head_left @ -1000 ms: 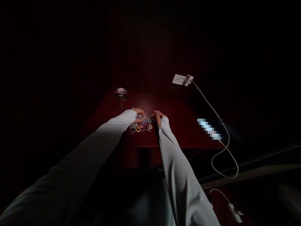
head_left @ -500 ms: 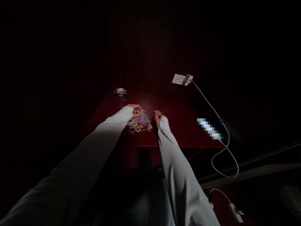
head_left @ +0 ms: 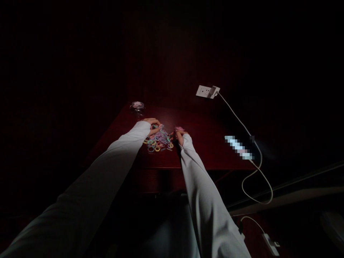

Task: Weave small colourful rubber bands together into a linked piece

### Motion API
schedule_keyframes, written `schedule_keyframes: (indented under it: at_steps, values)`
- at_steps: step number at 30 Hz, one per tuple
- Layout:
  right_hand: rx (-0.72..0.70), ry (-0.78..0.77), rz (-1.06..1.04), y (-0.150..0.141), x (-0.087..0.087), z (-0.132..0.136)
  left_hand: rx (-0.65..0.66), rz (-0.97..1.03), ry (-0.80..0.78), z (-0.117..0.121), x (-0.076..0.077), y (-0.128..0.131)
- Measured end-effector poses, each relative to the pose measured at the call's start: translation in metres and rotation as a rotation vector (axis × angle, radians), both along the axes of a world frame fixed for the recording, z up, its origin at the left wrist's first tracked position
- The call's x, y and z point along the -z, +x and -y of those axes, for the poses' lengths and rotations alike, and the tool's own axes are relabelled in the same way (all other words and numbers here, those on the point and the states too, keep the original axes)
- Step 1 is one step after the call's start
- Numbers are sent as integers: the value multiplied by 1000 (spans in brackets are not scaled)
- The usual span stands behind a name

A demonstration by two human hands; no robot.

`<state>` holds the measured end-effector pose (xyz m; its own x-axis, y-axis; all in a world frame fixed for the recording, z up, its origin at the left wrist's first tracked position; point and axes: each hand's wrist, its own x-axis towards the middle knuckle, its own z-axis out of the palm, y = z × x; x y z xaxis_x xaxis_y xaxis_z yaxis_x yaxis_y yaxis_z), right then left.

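A heap of small coloured elastic bands point(head_left: 159, 140) lies on a dark red table point(head_left: 204, 150). My left hand point(head_left: 152, 125) rests at the far left edge of the heap, its fingers curled onto the bands. My right hand point(head_left: 178, 133) sits just right of the heap, closed on a bunch of pink bands point(head_left: 179, 128). Both arms wear long pale sleeves. The room is very dark and the fingers are small in view.
A small glass jar point(head_left: 138, 107) with pink contents stands at the table's far left. A lit phone point(head_left: 239, 147) lies at the right, its white cable point(head_left: 242, 125) running to a wall socket point(head_left: 206, 91). More cable hangs past the table's front edge.
My left hand has slid a little farther away and to the left along the heap. My right hand has stayed nearly in place with the pink bands.
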<state>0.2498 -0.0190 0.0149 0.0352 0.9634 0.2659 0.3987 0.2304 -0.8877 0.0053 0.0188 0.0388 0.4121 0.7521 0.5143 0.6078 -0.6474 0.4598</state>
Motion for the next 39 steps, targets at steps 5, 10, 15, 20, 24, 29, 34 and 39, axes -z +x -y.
schedule_keyframes:
  at_steps: [5,10,15,20,24,29,34,39]
  values:
    - [11,-1,11,0,0,0,-101,-142,98,3,0,-5]
    - [44,80,139,-2,0,-1,-34,-224,130,10,-6,-11]
    - [-53,228,431,-7,-5,9,26,-228,127,13,-10,-7]
    - [-149,231,600,-10,-11,20,56,-205,124,14,-13,-4]
    - [-180,230,651,-11,-12,22,61,-192,129,13,-14,-3]
    - [-193,237,644,-13,-10,19,52,-184,123,12,-14,-1]
    - [-167,195,601,-18,-10,17,50,-189,126,13,-15,0]
    - [-152,179,566,-19,-9,15,36,-184,120,15,-15,3]
